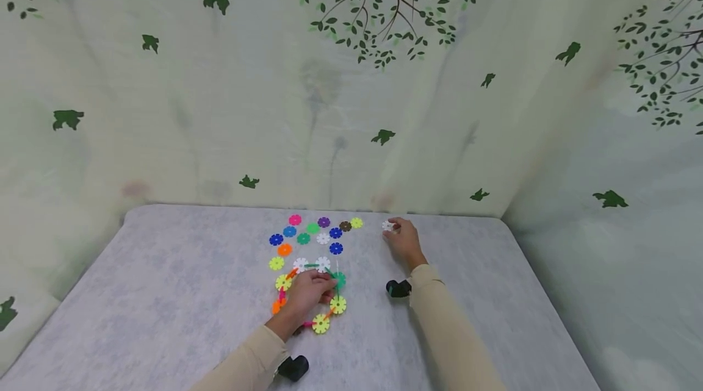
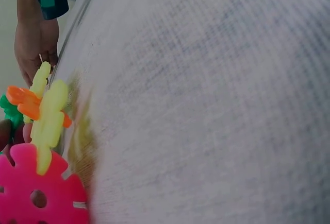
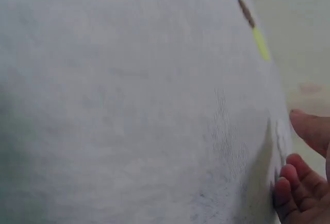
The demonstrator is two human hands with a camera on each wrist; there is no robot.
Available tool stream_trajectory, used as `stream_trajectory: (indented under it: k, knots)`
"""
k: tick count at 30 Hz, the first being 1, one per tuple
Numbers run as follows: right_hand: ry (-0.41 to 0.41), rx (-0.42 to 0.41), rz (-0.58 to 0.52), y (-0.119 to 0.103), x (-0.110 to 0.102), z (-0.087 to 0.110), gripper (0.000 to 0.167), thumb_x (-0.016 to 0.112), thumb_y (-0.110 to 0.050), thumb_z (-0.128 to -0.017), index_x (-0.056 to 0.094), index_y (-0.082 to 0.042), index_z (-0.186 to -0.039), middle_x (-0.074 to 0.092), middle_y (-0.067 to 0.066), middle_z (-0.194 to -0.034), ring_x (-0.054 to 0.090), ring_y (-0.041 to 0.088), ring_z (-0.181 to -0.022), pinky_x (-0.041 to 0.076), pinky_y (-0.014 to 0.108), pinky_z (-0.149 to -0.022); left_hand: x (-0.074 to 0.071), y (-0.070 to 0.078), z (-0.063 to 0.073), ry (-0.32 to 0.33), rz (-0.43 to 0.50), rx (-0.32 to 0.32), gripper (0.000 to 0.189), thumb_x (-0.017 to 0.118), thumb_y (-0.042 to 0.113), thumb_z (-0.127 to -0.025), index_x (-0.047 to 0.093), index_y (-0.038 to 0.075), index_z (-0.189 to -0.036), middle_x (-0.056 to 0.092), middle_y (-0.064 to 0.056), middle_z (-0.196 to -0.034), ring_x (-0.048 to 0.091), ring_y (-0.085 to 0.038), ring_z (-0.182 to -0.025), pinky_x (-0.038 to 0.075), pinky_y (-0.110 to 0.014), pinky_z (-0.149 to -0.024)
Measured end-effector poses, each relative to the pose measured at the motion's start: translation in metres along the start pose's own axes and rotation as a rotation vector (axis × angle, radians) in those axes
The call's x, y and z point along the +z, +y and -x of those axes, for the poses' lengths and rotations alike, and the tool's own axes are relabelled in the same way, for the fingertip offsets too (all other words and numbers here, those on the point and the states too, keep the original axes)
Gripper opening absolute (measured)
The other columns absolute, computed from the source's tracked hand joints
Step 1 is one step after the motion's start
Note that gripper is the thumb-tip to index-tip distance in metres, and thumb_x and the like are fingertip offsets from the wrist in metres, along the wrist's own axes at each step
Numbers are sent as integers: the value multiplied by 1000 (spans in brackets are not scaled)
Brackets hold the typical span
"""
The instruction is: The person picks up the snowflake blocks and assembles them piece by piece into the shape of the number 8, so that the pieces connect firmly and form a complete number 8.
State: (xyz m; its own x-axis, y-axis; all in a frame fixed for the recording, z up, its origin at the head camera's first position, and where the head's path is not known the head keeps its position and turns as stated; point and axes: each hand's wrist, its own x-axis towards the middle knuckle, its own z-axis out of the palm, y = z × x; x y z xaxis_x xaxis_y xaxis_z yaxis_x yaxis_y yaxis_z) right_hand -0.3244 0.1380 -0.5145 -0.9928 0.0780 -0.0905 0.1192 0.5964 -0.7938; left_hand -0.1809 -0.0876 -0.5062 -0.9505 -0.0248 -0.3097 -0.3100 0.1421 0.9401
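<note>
A ring of joined plastic snowflake discs stands on the table, with yellow discs (image 1: 321, 324), white discs (image 1: 323, 265) and a green disc (image 1: 340, 280) among them. Over the ring, my left hand (image 1: 310, 293) has curled fingers on its right side and grips the green disc; the palm hides part of the ring. A pink disc (image 2: 41, 193) of the ring fills the near corner of the left wrist view. Farther back on the right, my right hand (image 1: 405, 241) pinches a loose white snowflake disc (image 1: 387, 225) between thumb and fingers, low at the table surface.
Several loose discs lie behind the ring, among them a pink disc (image 1: 295, 219), a brown disc (image 1: 345, 226) and an orange disc (image 1: 284, 249). The grey cloth-covered table (image 1: 181, 293) ends at a leaf-printed curtain (image 1: 274, 104) behind it.
</note>
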Motion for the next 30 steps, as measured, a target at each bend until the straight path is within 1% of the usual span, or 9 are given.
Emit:
stream_trajectory:
  k: [3, 7, 10, 15, 18, 22, 25, 29, 30]
  knots:
    - [-14, 31, 90, 2, -1, -6, 44, 66, -19, -92, 55, -5, -131, 50, 15, -123, 50, 29, -111, 43, 45, -99, 1, -2, 1, -2, -4, -1, 31, 68, 17, -91, 60, -7, -109, 69, -7, -82, 62, -14, -67, 57, -28, -65]
    - [-43, 19, 168, 2, 0, -10, 36, 67, -18, -92, 59, -3, -123, 50, 15, -119, 51, 29, -107, 45, 43, -96, 2, -1, 3, -14, 3, 0, 31, 68, 17, -91, 60, -7, -108, 69, -7, -83, 62, -15, -68, 57, -28, -65]
    - [-32, -3, 194, 3, 0, -11, 30, 68, -16, -91, 60, -4, -116, 53, 14, -114, 51, 28, -103, 46, 42, -93, 2, 1, 3, -24, -4, -3, 30, 67, 18, -91, 60, -6, -107, 69, -7, -83, 62, -16, -68, 57, -28, -66]
    - [-16, -61, 197, 2, -1, -10, 28, 71, -13, -88, 61, -7, -112, 59, 13, -105, 54, 27, -94, 47, 40, -84, 1, 1, 1, -24, -1, -2, 28, 67, 18, -92, 60, -5, -106, 69, -7, -82, 62, -16, -68, 57, -27, -66]
    - [-53, -86, 88, 0, 3, -4, 26, 71, -8, -87, 62, -7, -111, 61, 10, -95, 57, 23, -83, 50, 35, -74, 1, 0, 0, -21, 4, 5, 28, 66, 17, -92, 61, -6, -106, 69, -7, -81, 62, -16, -68, 57, -28, -66]
    - [-188, -91, -212, -7, 11, 14, 26, 69, -4, -88, 62, -5, -112, 63, 7, -84, 60, 17, -67, 53, 28, -61, 2, -1, 0, -14, 0, 1, 27, 67, 17, -91, 61, -5, -105, 69, -7, -80, 62, -15, -67, 57, -27, -65]
    - [-280, -147, -387, -19, 16, 33, 26, 68, -3, -88, 62, 2, -113, 64, 7, -79, 59, 15, -63, 54, 27, -59, 3, 0, 1, -5, -5, -2, 27, 68, 17, -91, 61, -5, -105, 69, -7, -80, 62, -16, -67, 57, -28, -65]
    - [-338, -266, -452, -33, 21, 56, 27, 68, -4, -88, 65, 7, -113, 64, 6, -77, 58, 13, -63, 53, 25, -60, 4, 2, -1, 5, -21, 7, 27, 68, 18, -90, 62, -5, -104, 70, -7, -80, 62, -15, -66, 57, -28, -64]
    - [-346, -271, -455, -36, 23, 59, 27, 68, -5, -88, 66, 6, -113, 64, 5, -77, 58, 12, -64, 53, 25, -60, 4, 2, -1, 8, -27, 8, 27, 69, 18, -90, 62, -5, -104, 70, -7, -80, 63, -15, -66, 57, -27, -64]
